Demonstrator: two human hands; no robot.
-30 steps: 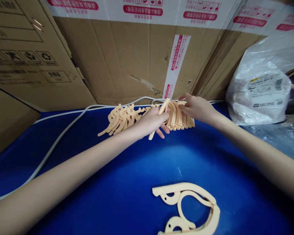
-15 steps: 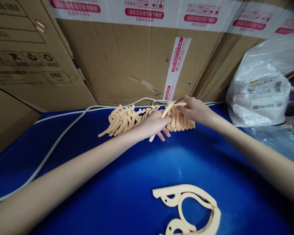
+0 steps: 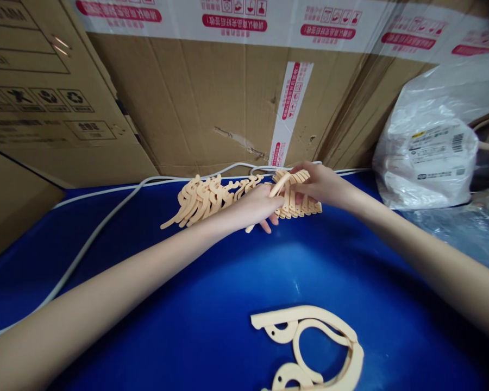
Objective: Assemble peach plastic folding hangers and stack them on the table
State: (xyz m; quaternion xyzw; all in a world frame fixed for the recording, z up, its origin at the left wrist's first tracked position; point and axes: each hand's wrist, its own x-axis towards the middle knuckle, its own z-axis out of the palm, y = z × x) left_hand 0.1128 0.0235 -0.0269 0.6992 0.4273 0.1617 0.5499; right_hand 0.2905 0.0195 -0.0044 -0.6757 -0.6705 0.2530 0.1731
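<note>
Nearest you, a few flat pieces (image 3: 309, 347) of peach-coloured plastic lie overlapped on the blue table (image 3: 187, 304), well apart from both hands; lying flat, they cannot tip. Farther out, your left hand (image 3: 252, 209) is closed around one curved piece (image 3: 277, 187). The fingers wrap its lower half, so the upper end stands free and angles up to the right, toward the row. Your right hand (image 3: 321, 184) sits just beside it, fingers curled onto the tops at the right end of the row of pieces (image 3: 212, 198); I cannot tell whether it pinches them or only presses on them. The two hands are close together, all but meeting at the fingertips.

The row stands on edge, piece against piece, at the far side of the table. Its right end is packed upright under your hand, which in my judgement is what holds it square. The left end has no support, so it fans out and leans.

A white cable (image 3: 106, 222) runs behind the row and curves nearer along the left. Cardboard boxes (image 3: 212, 108) stand at the back as a stop, and a plastic bag (image 3: 427, 157) rests at far right
</note>
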